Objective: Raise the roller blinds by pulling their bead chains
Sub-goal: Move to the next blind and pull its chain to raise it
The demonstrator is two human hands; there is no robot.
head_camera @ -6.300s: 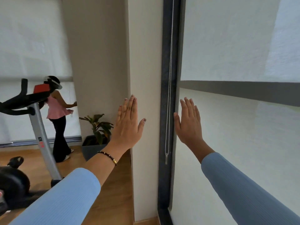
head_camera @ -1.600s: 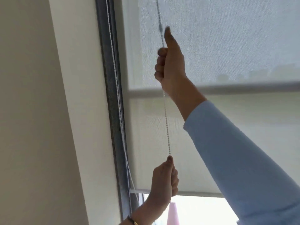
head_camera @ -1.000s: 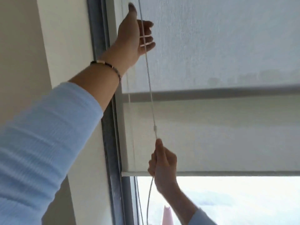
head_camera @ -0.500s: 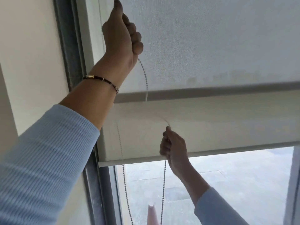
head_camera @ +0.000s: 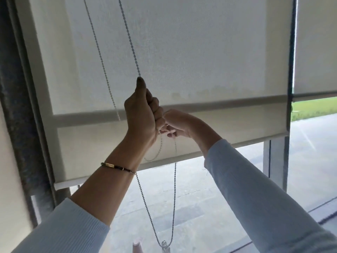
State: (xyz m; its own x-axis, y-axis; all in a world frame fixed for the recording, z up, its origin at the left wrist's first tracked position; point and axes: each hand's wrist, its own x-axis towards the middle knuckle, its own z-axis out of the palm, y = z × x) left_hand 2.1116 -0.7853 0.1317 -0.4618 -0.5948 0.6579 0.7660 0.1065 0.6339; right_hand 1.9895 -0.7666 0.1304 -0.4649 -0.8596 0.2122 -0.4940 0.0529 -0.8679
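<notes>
A pale roller blind (head_camera: 200, 52) covers the upper window, its bottom bar (head_camera: 228, 143) slanting across the middle of the view. The bead chain (head_camera: 130, 42) runs down from the top to my left hand (head_camera: 142, 115), which is fisted around it with the thumb up. My right hand (head_camera: 178, 123) touches the left one just to its right and pinches the chain below it. From the hands the chain drops as a loop (head_camera: 175, 198) to a small weight (head_camera: 165, 246) at the bottom edge. A second strand (head_camera: 100, 57) hangs to the left.
A dark window frame (head_camera: 20, 115) stands at the left beside a cream wall (head_camera: 11, 198). Another blind (head_camera: 317, 42) hangs at the right past a thin upright (head_camera: 291, 52). Below the blinds, glass shows pavement (head_camera: 191, 198) and grass outside.
My left hand has come down the chain from the top to mid-view. My right hand has risen to meet it. The blind's bottom bar sits higher against the window.
</notes>
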